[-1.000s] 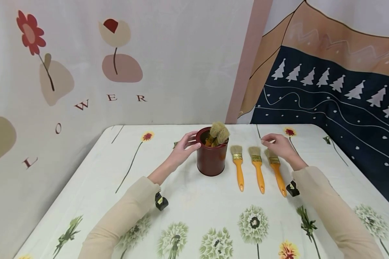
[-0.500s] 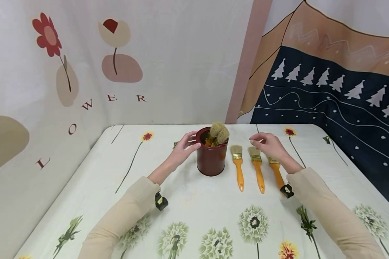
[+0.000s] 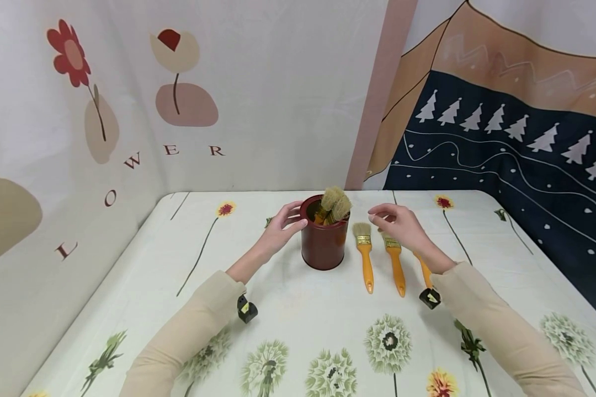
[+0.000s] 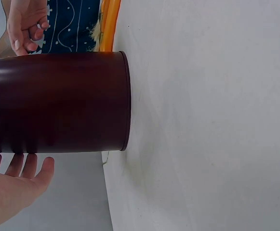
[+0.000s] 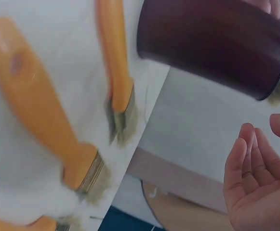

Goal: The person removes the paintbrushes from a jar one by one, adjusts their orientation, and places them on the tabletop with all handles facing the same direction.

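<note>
A dark red can [image 3: 323, 248] stands upright on the table, with paintbrushes [image 3: 334, 201] inside, bristles up. My left hand [image 3: 281, 225] rests against the can's left side; in the left wrist view its fingertips [image 4: 31, 163] touch the wall. To the right of the can, my right hand [image 3: 396, 223] hovers with loosely bent fingers, holding nothing. Below and beside it lie three orange-handled paintbrushes: the near one [image 3: 365, 256] next to the can, a middle one [image 3: 395, 264] with bristles partly hidden by the hand, and a right one [image 3: 425, 270] mostly covered by the wrist.
A white tablecloth [image 3: 288, 331] printed with flowers covers the table. Behind stand a pale curtain [image 3: 278, 110] with printed flowers and letters, and a dark blue one [image 3: 477, 160] with white trees. Each wrist carries a small black camera [image 3: 246, 309].
My right hand has moved left from over the right paintbrush, past the middle one, toward the can. My left hand, the can and the paintbrushes have stayed in place.
</note>
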The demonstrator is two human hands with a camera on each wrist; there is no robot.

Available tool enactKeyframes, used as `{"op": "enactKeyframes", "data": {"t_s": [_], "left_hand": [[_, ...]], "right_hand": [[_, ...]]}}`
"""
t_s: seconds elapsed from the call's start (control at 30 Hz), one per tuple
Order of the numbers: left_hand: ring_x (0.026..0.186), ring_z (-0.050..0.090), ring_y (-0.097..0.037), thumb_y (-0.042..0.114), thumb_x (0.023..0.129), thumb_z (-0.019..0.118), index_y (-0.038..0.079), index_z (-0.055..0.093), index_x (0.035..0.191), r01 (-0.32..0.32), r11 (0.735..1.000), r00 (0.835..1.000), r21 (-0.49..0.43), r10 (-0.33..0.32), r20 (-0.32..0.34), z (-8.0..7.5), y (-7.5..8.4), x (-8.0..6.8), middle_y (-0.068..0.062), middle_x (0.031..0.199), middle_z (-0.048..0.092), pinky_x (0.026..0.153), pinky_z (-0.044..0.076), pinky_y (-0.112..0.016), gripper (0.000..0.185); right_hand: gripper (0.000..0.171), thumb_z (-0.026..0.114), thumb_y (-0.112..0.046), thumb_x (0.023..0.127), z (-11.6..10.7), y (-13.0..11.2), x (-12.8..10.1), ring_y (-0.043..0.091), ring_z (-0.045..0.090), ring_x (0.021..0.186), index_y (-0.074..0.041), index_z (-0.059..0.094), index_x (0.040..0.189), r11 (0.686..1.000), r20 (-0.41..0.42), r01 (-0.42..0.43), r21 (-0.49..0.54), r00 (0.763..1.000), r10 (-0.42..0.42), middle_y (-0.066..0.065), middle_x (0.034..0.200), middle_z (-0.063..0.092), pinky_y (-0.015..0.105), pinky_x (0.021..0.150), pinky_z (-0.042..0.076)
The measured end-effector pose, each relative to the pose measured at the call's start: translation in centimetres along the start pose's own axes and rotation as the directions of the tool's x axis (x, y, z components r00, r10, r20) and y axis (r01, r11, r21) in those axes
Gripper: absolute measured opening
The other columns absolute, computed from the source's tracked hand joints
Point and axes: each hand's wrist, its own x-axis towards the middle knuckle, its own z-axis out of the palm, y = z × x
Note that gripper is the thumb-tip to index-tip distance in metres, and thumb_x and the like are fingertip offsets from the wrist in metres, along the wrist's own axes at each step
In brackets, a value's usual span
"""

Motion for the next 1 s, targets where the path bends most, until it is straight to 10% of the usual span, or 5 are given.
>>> {"op": "enactKeyframes", "data": {"t_s": [1.0], "left_hand": [[0.118, 0.035, -0.027, 0.014, 0.09, 0.052, 0.004, 0.03, 0.134, 0.012, 1.0, 1.0, 0.026, -0.012, 0.0, 0.2, 1.2, -0.6, -0.016, 0.13, 0.038, 0.093, 0.034, -0.04, 0.05]], "right_hand": [[0.055, 0.06, -0.05, 0.077, 3.8, -2.9, 0.5, 0.02, 0.047, 0.071, -0.01, 0.059, 0.113, 0.997, -0.205, 0.066, 0.051, 0.977, -0.054, 0.005, 0.086, 0.056, 0.028, 0.055, 0.042]]}}
